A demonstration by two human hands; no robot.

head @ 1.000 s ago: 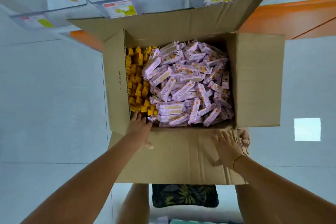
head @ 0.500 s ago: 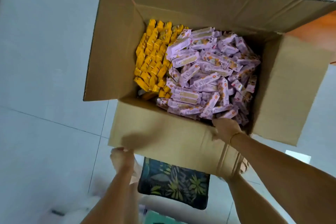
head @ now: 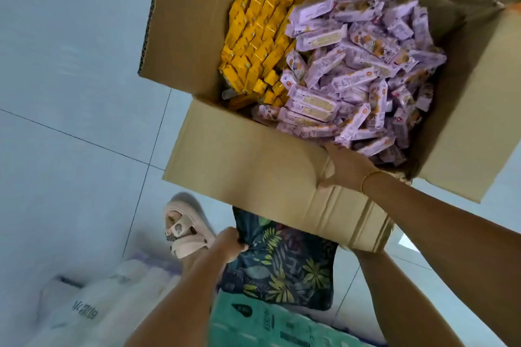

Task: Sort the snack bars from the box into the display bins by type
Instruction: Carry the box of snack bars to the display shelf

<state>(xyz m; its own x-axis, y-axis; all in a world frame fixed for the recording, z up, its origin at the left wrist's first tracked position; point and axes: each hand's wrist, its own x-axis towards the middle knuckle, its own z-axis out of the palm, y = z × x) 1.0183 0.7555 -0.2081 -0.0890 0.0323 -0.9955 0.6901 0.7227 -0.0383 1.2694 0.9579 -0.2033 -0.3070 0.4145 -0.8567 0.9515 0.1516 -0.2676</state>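
Observation:
An open cardboard box point(head: 242, 160) stands on the tiled floor. Yellow snack bars point(head: 259, 28) are packed in rows along its left side. Purple-wrapped snack bars point(head: 355, 70) lie in a loose heap over the rest. My right hand point(head: 342, 166) grips the box's near flap at its fold, thumb on the outside, fingers over the edge beside the purple bars. My left hand point(head: 229, 244) is low, below the box, pinching the dark leaf-print fabric point(head: 282, 265) of my clothing. No display bins are in view.
A beige sandal point(head: 183, 229) on my foot stands on the pale floor tiles left of the box. A white plastic pack point(head: 93, 307) lies at the bottom left, and a green printed pack point(head: 270, 321) at the bottom centre.
My view has swung down and closer to the box. My left hand left the box edge and dropped to my clothing. My right hand moved up to the flap's fold.

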